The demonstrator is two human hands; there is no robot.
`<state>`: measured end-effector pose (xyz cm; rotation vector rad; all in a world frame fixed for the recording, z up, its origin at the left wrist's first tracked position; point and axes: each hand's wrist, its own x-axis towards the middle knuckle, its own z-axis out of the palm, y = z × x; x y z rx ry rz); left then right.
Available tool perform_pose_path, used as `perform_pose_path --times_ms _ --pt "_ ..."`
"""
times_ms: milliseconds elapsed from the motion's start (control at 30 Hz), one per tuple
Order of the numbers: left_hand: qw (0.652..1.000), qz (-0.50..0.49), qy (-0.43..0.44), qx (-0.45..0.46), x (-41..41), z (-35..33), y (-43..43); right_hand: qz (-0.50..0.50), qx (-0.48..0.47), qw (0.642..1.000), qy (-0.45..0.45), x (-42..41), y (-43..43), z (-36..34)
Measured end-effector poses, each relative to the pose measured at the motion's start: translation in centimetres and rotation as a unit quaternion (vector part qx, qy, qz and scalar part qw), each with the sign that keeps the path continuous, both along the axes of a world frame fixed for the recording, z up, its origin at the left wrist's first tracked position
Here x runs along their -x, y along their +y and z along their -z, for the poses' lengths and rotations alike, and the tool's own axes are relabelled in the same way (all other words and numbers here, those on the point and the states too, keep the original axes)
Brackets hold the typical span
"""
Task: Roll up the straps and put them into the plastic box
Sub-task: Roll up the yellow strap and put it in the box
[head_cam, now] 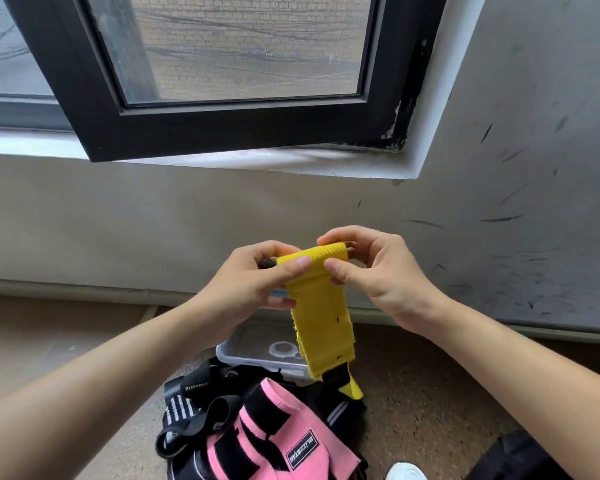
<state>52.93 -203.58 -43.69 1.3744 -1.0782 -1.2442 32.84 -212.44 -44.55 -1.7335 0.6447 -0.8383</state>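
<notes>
A yellow strap [321, 313] hangs in the air in front of me, its top end curled into a small roll. My left hand [253, 282] pinches the left side of the roll with thumb and fingers. My right hand [371, 268] pinches the right side. The strap's loose end with a black patch dangles over a clear plastic box [257, 351] that sits on the floor by the wall. A pink strap [281, 438] and black straps [194, 407] lie in a heap on the floor below my hands.
An open black-framed window [222, 126] juts out over the sill above. A scuffed grey wall [516, 202] stands right ahead. A white shoe tip [406, 472] and a dark object [520, 459] show at the bottom right on the brown floor.
</notes>
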Motion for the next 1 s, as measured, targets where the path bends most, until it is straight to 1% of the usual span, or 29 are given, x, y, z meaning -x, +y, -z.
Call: perform_pose_path --times_ms 100,167,233,333,400,533,633,667,733,867,933,1000 --pt "1.0 0.005 -0.005 0.004 -0.2 0.1 0.1 -0.004 0.044 0.999 0.033 0.3 -0.2 -0.2" --pt "1.0 0.004 -0.005 0.013 -0.3 0.1 0.1 -0.011 0.045 0.998 0.048 0.4 -0.2 -0.2" --pt "1.0 -0.002 0.002 0.027 -0.3 0.0 0.1 -0.022 0.02 0.998 0.057 0.4 -0.1 -0.4" --pt "0.998 -0.005 0.005 0.058 -0.2 -0.2 0.2 -0.05 -0.064 0.996 0.044 0.3 0.2 -0.8" --pt "0.997 -0.01 0.002 0.081 -0.1 -0.1 0.2 -0.049 -0.1 0.993 0.04 0.2 0.4 -1.0" --pt "0.991 -0.02 -0.022 0.133 0.1 0.7 0.1 -0.052 -0.117 0.991 0.035 0.1 0.4 -1.3" --pt "0.983 -0.022 -0.083 0.165 -0.2 1.2 -0.1 -0.056 -0.104 0.992 0.033 0.2 0.3 -1.5" --pt "0.982 -0.021 -0.096 0.164 -0.2 1.3 -0.1 -0.055 -0.099 0.993 0.031 0.2 0.3 -1.6" --pt "0.987 -0.016 -0.09 0.132 -0.2 1.1 -0.1 -0.048 -0.1 0.994 0.015 0.2 0.4 -1.6" --pt "0.999 0.038 0.004 0.011 0.0 0.5 0.1 -0.042 -0.086 0.995 -0.018 0.3 0.5 -1.5" --pt "0.998 0.047 0.033 -0.01 0.2 0.3 0.1 -0.037 -0.066 0.997 -0.018 0.4 0.4 -1.2" --pt "0.999 0.03 0.04 -0.013 0.4 0.3 0.0 -0.029 -0.022 0.999 0.002 0.4 0.3 -0.8"
